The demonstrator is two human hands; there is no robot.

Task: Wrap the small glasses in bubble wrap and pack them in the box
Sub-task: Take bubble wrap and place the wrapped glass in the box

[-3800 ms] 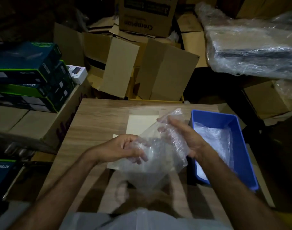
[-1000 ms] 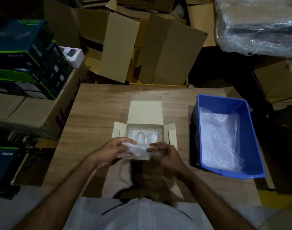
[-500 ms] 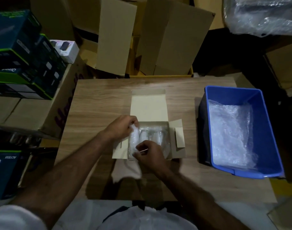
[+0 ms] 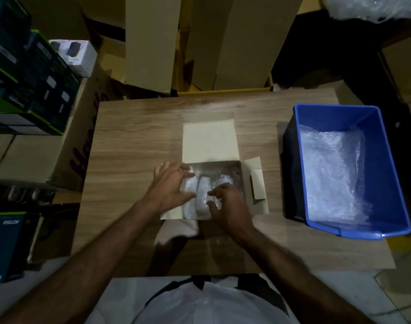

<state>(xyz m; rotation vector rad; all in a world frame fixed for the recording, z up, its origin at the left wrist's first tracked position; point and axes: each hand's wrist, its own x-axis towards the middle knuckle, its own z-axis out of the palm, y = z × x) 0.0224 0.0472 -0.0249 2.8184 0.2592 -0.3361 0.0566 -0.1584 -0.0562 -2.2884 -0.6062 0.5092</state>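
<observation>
A small open cardboard box (image 4: 258, 183) lies in the middle of the wooden table, its lid flap folded away from me. Inside lie bubble-wrapped glasses (image 4: 203, 192) side by side, standing out as pale bundles. My left hand (image 4: 170, 190) rests on the leftmost bundle at the box's left wall, fingers spread over it. My right hand (image 4: 225, 204) presses its fingertips onto the bundles at the near right of the box. Whether either hand truly grips a bundle is unclear. The near edge of the box is hidden under my hands.
A blue plastic bin (image 4: 384, 174) with loose bubble wrap (image 4: 333, 174) stands at the table's right edge. Cardboard cartons (image 4: 234, 43) crowd the far side. Stacked dark product boxes (image 4: 29, 78) sit to the left. A pale sheet (image 4: 174, 232) lies under my wrists.
I wrapped a glass in bubble wrap, lowered the bundle into the box's left side, and both hands now press on the bundles there. The view has tilted further down.
</observation>
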